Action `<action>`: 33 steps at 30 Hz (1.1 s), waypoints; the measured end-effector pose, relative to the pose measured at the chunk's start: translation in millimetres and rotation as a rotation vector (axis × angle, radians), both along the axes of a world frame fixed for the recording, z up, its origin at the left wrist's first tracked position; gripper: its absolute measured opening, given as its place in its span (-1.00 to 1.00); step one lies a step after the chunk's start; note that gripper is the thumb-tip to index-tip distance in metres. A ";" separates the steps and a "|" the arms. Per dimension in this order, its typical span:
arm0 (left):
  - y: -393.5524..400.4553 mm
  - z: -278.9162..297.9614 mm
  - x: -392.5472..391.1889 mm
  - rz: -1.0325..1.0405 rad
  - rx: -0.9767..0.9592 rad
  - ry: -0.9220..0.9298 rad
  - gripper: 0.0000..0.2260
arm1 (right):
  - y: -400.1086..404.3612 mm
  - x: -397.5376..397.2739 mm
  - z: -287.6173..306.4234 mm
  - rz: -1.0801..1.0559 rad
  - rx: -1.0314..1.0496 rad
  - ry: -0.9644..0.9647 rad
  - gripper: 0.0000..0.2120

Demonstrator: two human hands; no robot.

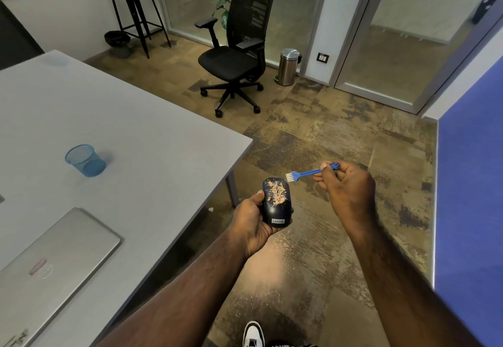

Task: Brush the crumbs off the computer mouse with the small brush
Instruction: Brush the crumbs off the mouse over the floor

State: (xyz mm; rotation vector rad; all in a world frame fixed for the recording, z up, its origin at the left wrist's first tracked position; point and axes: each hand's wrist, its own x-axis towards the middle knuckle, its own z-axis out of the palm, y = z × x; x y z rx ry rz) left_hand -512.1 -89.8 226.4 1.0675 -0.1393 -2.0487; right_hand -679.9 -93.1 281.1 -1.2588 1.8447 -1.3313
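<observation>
A black computer mouse (275, 205) with pale brown crumbs (277, 193) scattered over its front half lies in my left hand (251, 223), which grips it from below, out past the table's edge over the floor. My right hand (347, 186) pinches the handle end of a small blue brush (303, 174). Its white bristles (290, 177) point left and hover just above the mouse's upper right corner, apart from the crumbs.
A grey table (122, 129) stands at the left, with a blue mesh pen cup (84, 160) and a closed silver laptop (49, 265) on it. Crumb dust lies on the carpet (280, 248) below my hands. A black office chair (234, 55) and a steel bin (288, 67) stand farther off.
</observation>
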 end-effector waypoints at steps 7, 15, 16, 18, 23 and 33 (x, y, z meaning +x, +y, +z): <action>2.2 0.9 -1.7 -0.017 -0.002 -0.011 -0.61 | -0.5 4.0 -3.4 0.041 0.029 0.056 -0.85; 4.5 3.9 -4.1 -0.036 -0.006 -0.022 -0.61 | -6.8 3.4 -1.8 0.077 0.012 0.108 -0.82; 5.2 4.7 -4.1 -0.043 -0.005 -0.027 -0.61 | -8.0 2.7 -2.1 0.072 0.011 0.127 -0.81; 6.6 5.6 -4.6 -0.055 -0.004 -0.035 -0.63 | -11.6 0.9 -1.9 0.052 0.003 0.129 -0.81; 8.4 7.4 -7.1 -0.066 -0.023 -0.055 -0.63 | -12.9 11.4 2.8 0.159 0.008 0.179 -0.86; 10.2 10.1 -6.7 -0.070 -0.038 -0.091 -0.64 | -16.5 12.5 8.8 0.185 0.004 0.311 -0.81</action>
